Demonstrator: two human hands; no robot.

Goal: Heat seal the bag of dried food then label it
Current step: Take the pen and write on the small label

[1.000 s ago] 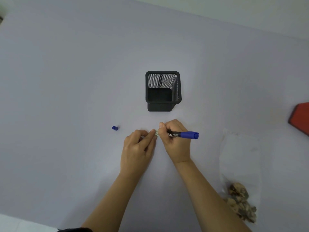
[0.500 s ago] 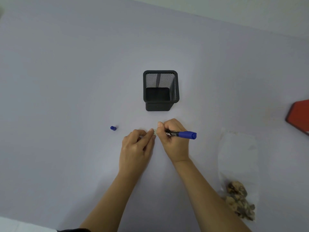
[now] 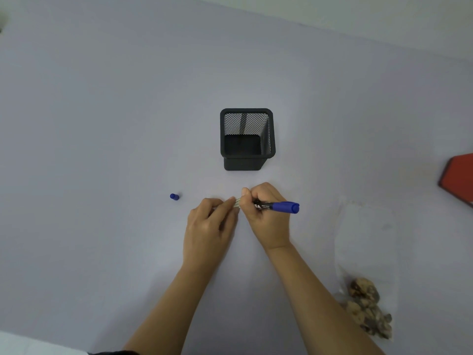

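A clear plastic bag (image 3: 367,242) lies flat at the right, with brown dried food (image 3: 366,307) gathered at its near end. My right hand (image 3: 266,216) grips a blue marker (image 3: 280,207) that lies across it, its blue end pointing right and its tip hidden by my fingers. My left hand (image 3: 208,226) pinches a small pale label (image 3: 238,202) between the two hands, and it rests on the table. The marker's blue cap (image 3: 174,196) lies loose to the left of my left hand.
A black mesh pen holder (image 3: 247,138) stands just beyond my hands, with nothing showing inside. A red object (image 3: 459,179) is cut off by the right edge. The grey-lilac table surface (image 3: 102,124) stretches to the left and back.
Both hands stay together on the label and marker. The view has shifted slightly.
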